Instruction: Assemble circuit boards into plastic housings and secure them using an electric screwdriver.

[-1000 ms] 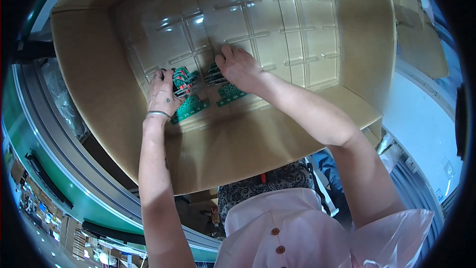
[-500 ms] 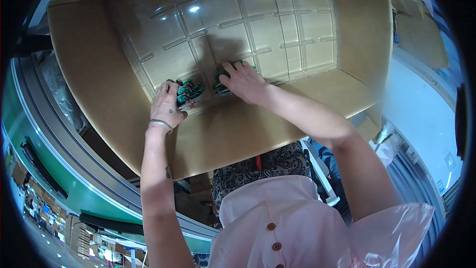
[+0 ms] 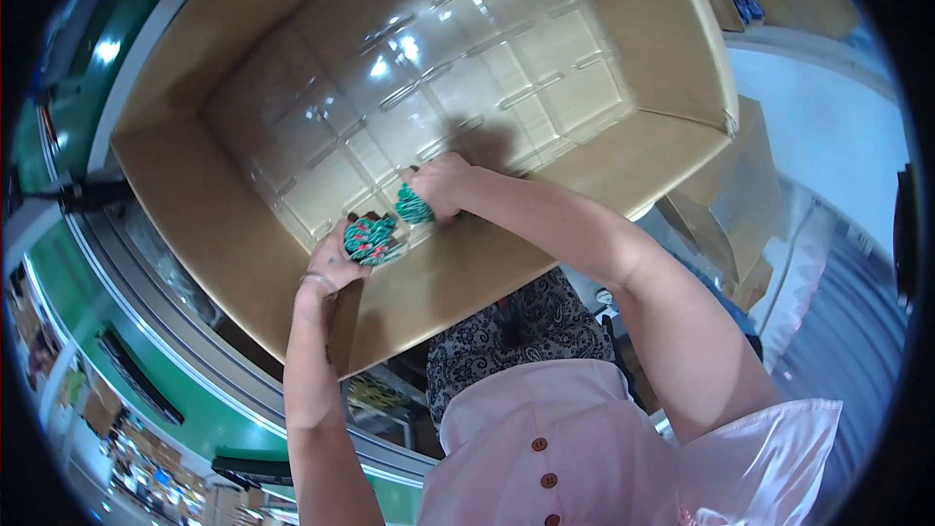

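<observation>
Inside a cardboard box (image 3: 209,234), green boards form two stacks at the near edge of a clear tray (image 3: 497,54). Left hand (image 3: 334,265): spread around the red-dotted stack (image 3: 370,241), gripping it. Right hand (image 3: 443,185): curled about the plain stack (image 3: 413,206), fingertips partly hidden.

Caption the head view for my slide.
Left hand and right hand on green boards in a cardboard box.

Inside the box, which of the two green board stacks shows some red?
The left stack, at the left hand: red shows amid the green. The right stack, at the right hand, shows no red.
</observation>
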The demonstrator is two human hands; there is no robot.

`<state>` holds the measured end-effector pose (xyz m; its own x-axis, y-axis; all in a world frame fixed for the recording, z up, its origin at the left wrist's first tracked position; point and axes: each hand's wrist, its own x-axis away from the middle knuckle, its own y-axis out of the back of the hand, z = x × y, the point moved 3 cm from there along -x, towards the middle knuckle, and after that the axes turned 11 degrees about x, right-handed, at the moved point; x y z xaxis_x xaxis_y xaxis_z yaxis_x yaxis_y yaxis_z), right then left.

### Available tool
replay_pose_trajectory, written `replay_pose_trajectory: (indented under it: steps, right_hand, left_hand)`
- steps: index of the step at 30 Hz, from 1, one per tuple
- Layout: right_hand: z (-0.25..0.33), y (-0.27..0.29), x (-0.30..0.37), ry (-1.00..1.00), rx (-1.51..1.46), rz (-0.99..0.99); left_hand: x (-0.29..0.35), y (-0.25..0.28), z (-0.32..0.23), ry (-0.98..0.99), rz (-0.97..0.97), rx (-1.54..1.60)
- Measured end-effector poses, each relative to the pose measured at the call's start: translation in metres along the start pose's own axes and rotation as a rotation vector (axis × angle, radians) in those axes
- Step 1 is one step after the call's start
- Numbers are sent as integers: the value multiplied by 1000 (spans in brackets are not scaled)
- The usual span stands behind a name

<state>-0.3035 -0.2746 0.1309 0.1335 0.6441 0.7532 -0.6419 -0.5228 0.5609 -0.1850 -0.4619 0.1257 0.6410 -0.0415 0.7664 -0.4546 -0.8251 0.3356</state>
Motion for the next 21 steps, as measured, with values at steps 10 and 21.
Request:
replay_pose_trajectory:
  steps: [10, 21]
  right_hand:
    - [-59, -32, 239, 355, -1443, -769]
    - [107, -295, 514, -618, -1669, -1384]
  left_hand:
    - [59, 11, -173, -255, 264, 829]
    - [122, -241, -365, -128, 1142, 646]
